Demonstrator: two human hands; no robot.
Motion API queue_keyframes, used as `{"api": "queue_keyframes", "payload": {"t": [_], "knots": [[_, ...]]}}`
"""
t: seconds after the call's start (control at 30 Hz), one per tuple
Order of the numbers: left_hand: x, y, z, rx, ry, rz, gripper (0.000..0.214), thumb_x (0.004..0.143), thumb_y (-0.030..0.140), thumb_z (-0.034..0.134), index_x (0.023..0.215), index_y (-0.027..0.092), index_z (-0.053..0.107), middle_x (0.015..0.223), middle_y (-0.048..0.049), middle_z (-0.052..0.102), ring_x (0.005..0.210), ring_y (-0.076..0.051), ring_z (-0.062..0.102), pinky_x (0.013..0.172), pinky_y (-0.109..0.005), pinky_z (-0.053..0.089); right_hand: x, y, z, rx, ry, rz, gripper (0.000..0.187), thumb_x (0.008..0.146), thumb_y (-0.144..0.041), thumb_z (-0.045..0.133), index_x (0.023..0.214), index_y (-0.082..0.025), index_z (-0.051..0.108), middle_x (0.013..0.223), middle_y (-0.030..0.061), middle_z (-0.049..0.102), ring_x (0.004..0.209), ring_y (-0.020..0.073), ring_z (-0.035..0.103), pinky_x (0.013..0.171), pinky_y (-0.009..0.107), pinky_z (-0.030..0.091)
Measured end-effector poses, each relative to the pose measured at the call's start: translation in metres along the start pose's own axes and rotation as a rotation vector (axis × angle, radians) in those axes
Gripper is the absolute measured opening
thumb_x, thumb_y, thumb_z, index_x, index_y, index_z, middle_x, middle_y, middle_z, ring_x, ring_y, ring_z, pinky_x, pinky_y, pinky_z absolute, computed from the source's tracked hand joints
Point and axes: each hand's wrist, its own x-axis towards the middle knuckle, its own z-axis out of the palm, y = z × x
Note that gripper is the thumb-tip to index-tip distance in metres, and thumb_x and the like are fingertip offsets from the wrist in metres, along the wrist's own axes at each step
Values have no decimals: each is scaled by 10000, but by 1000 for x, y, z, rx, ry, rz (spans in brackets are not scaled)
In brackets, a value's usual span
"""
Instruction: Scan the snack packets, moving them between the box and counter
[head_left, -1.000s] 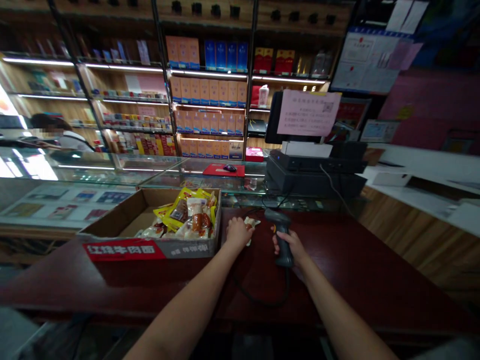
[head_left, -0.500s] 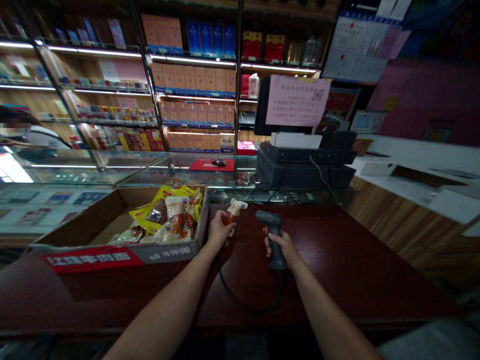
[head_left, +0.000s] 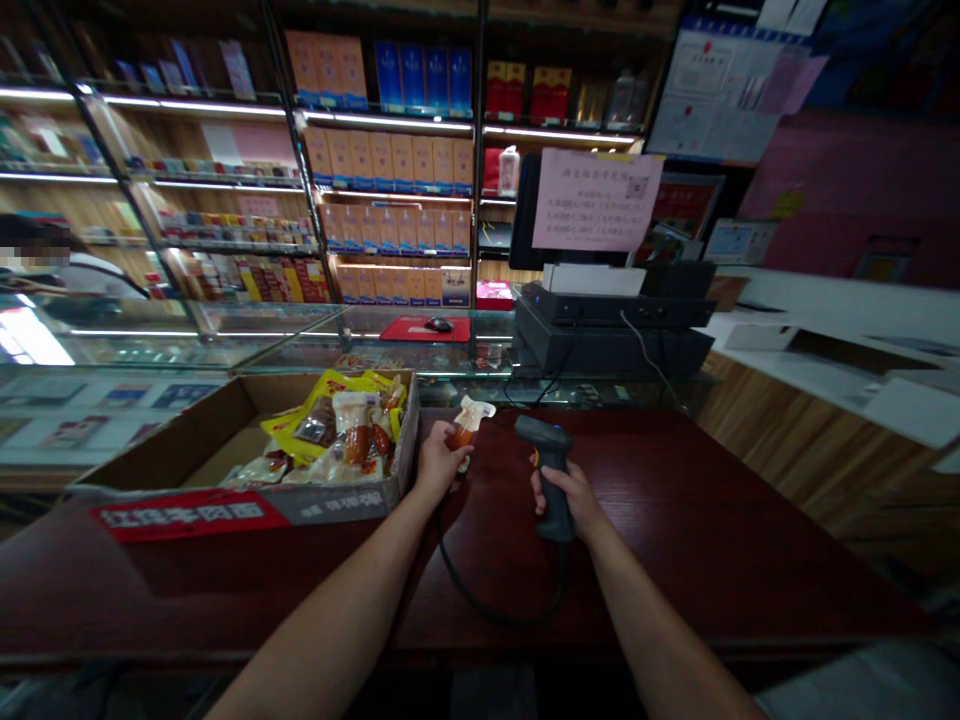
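My left hand [head_left: 439, 462] is closed round a small snack packet [head_left: 468, 421], holding it up just above the dark red counter [head_left: 675, 540]. My right hand [head_left: 564, 492] grips the handle of a black barcode scanner [head_left: 550, 462], whose head points toward the packet. The scanner's cable [head_left: 495, 610] loops back along the counter between my arms. Left of my left hand stands an open cardboard box [head_left: 187, 450] with several yellow and clear snack packets [head_left: 345, 425] piled at its right end.
Behind the counter a glass display case [head_left: 225, 345] runs left. A till with a monitor and paper notice [head_left: 600, 270] stands at the back right. Shelves of boxed goods [head_left: 390, 200] fill the wall. A person [head_left: 67, 270] is at far left.
My left hand lifted the snack packet off the counter and holds it upright by the scanner. The scanner in my right hand stayed almost still. My view shifted slightly right.
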Motion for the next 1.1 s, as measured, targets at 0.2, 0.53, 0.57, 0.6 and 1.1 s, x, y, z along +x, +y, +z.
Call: {"api": "queue_keyframes", "payload": {"t": [0.2, 0.53, 0.57, 0.6, 1.1], "knots": [[1, -4, 1, 14, -12, 14, 371, 581, 258, 725, 852, 190, 481, 828, -17, 603, 803, -178, 597, 729, -292, 435, 1, 1, -2, -1, 1, 6, 258, 695, -303, 643, 896, -168, 554, 531, -40, 594, 359, 106, 520, 356, 232, 474], [-3, 3, 0, -36, 17, 0, 340, 559, 216, 723, 783, 194, 468, 700, 48, 542, 657, -120, 539, 650, -241, 411, 1, 2, -2, -3, 5, 16, 322, 694, -306, 649, 965, -150, 572, 539, -29, 598, 369, 111, 523, 355, 236, 469], [-5, 6, 0, -56, 21, -8, 342, 549, 208, 726, 772, 192, 466, 685, 54, 535, 641, -115, 532, 639, -235, 407, 1, 2, -2, -1, 6, 19, 325, 690, -308, 654, 962, -150, 574, 537, -29, 596, 369, 110, 521, 356, 237, 469], [-7, 11, 0, -78, 28, -16, 342, 541, 202, 728, 758, 190, 463, 667, 59, 526, 626, -111, 525, 628, -230, 403, 1, 2, -1, 1, 7, 22, 328, 685, -312, 660, 957, -149, 577, 533, -31, 592, 367, 110, 518, 355, 238, 468], [3, 68, -109, 134, 373, 26, 501, 653, 271, 689, 1094, 187, 467, 968, -51, 609, 903, -196, 594, 793, -316, 450, 22, -20, 75, -2, -168, -4, 310, 691, -311, 651, 947, -146, 588, 540, -28, 598, 373, 104, 520, 361, 236, 481]]}}
